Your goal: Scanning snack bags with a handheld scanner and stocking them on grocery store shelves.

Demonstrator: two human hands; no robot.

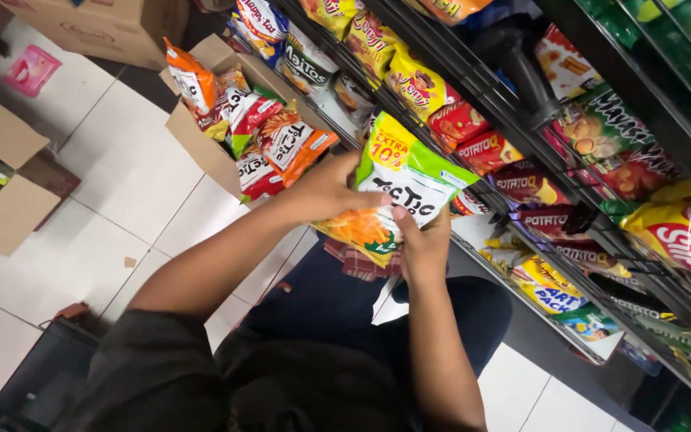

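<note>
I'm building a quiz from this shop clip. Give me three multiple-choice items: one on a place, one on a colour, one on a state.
1. Where is the open carton of snack packs?
A. on the floor tiles beside the shelves
B. on the top shelf
C. on the person's lap

2. What colour is the top of the held bag?
A. blue
B. green and yellow
C. black

3. How is that bag held?
A. by the left hand alone
B. by the right hand alone
C. by both hands

Answers: 1 A, the carton stands on white tiles next to the rack. 2 B, its upper part is green with a yellow corner. 3 C, fingers of each hand grip it.
</note>
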